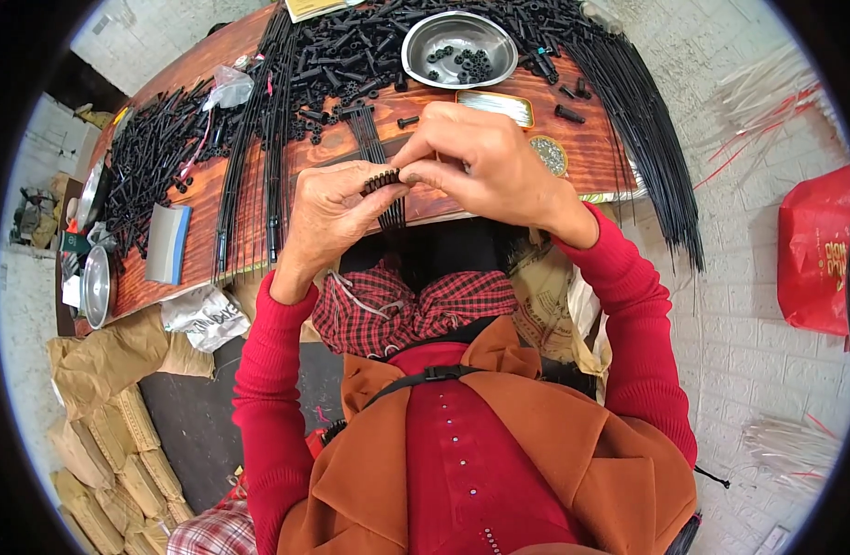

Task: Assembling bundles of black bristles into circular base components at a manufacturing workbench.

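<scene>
Metal bowl [459, 46] on table [240, 185] behind hands, sacks [101, 462] lower left.

Bright, even daylight, soft shadows; glare on the steel bowl [459, 46] (fisheye bends edges, corners black), centre sharp

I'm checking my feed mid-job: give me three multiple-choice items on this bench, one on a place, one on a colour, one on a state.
1. Where is the metal bowl?
A. at the table's far edge, beyond the hands
B. on the floor
C. in the person's lap

2. What colour are the sleeves?
A. blue
B. red
C. white

3. How do the hands stand?
A. both flat on the table
B. one hanging at the side
C. both pinching a small black ribbed part

Answers: 1 A, it sits among black parts past the hands. 2 B, both forearms are in red. 3 C, left hand and right hand meet on it.
</scene>
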